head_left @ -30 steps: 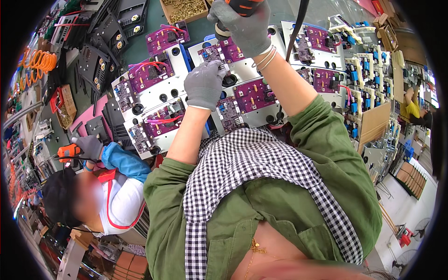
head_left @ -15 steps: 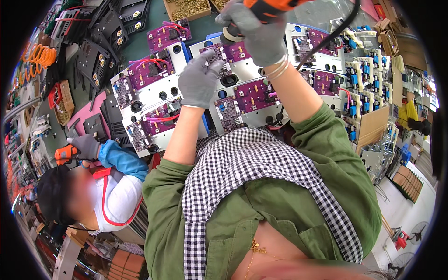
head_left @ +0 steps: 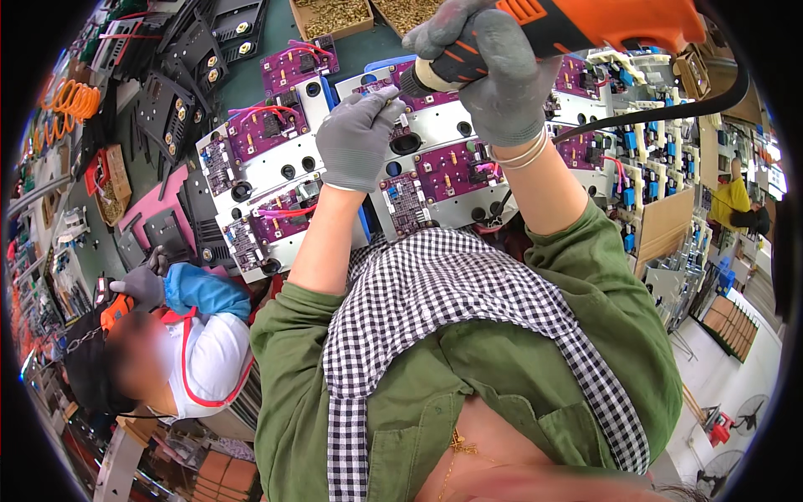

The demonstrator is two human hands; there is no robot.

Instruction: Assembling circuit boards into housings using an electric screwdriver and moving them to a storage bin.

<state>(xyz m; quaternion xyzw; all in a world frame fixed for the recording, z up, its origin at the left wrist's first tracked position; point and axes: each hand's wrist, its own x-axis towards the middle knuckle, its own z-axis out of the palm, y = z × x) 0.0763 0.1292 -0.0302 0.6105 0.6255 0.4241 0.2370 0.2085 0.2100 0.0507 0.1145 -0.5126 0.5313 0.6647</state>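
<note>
At the top centre of the head view, an orange and black power screwdriver is clenched in the grip of the gloved right hand, its tip pointed down toward a purple circuit board mounted on a grey metal plate. That board is touched by the fingertips of the gloved left hand, which is pinched at the board's edge (whether anything small is held there cannot be told). A black cable is seen running from the tool toward 3 o'clock. More plates with purple boards are laid out on the green bench toward 9 o'clock, and two boxes of brass-coloured screws are set at 12 o'clock. At 8 o'clock a co-worker in a blue sleeve is seated, a gloved hand held near an orange tool.
</note>
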